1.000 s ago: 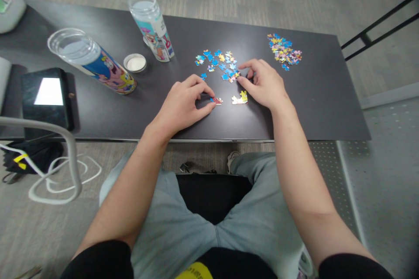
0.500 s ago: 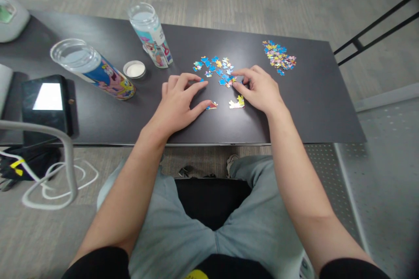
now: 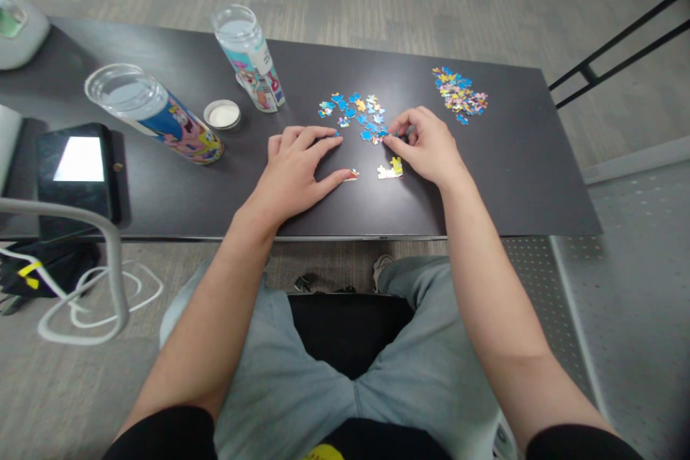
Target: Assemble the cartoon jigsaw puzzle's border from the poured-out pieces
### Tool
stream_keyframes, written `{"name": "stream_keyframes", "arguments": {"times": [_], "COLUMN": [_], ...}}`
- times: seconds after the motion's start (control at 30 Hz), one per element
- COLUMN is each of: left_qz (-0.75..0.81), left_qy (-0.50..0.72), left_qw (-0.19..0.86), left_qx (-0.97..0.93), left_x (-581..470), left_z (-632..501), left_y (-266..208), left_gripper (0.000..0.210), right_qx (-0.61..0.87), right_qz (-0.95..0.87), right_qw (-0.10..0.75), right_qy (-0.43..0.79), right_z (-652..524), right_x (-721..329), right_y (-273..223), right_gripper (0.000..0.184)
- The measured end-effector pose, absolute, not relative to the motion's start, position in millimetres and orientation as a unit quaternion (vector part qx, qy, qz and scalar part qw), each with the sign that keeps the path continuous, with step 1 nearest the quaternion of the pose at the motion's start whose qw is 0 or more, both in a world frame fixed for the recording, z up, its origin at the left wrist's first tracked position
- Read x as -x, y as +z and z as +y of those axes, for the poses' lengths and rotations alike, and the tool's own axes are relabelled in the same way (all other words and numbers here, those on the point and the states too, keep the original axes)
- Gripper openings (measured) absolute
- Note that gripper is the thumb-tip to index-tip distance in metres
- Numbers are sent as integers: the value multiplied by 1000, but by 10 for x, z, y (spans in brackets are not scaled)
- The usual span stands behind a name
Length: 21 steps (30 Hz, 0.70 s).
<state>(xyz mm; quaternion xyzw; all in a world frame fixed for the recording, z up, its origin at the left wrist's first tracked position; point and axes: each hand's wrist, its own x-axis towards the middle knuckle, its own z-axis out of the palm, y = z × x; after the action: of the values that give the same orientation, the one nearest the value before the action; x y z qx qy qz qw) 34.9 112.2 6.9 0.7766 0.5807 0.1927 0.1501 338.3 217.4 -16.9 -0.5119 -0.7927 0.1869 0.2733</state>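
My left hand (image 3: 294, 165) lies on the table with its fingers spread. Its thumb tip touches a small red jigsaw piece (image 3: 351, 175), and its fingertips rest by a bit of blue, mostly covered. My right hand (image 3: 423, 144) has thumb and index finger pinched on a blue puzzle piece (image 3: 389, 136), at the right edge of a loose group of mostly blue pieces (image 3: 362, 119). Nearer me, left of my right wrist, lies a joined yellow and white puzzle section (image 3: 390, 169).
A second heap of puzzle pieces (image 3: 461, 94) lies at the far right of the dark table (image 3: 517, 180). On the left stand two clear printed jars (image 3: 162, 118) (image 3: 253, 65), with a white lid (image 3: 222, 114) between them. A black tablet-like device (image 3: 75, 172) lies farther left.
My right index finger has drawn back toward the thumb, closing on a blue piece. My left thumb has slid slightly right over the red piece.
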Motion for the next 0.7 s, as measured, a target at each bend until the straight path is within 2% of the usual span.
{"name": "stream_keyframes", "arguments": {"times": [0.13,0.37,0.47,0.7], "left_qz": [582,581,578,576], "left_qy": [199,209,213,221], "left_qw": [152,152,157,155], "left_qx": [-774,-772,-772,-771], "left_x": [-346,-329,-316,-307], "left_z": [1125,1134,1131,1126], "left_y": [66,43,42,44], "left_gripper": [59,57,53,47], "right_qx": [497,478,501,564], "right_qz": [-759,-723,-718,-730], "right_qw": [333,405,395,333], "right_qy": [256,292,280,192], "right_z": [2246,2405,2448,2341], "right_x": [-3429,-3589,-3677,-3647], "right_y": [-242,-387,-398,-240], "right_gripper": [7,24,34,33]}}
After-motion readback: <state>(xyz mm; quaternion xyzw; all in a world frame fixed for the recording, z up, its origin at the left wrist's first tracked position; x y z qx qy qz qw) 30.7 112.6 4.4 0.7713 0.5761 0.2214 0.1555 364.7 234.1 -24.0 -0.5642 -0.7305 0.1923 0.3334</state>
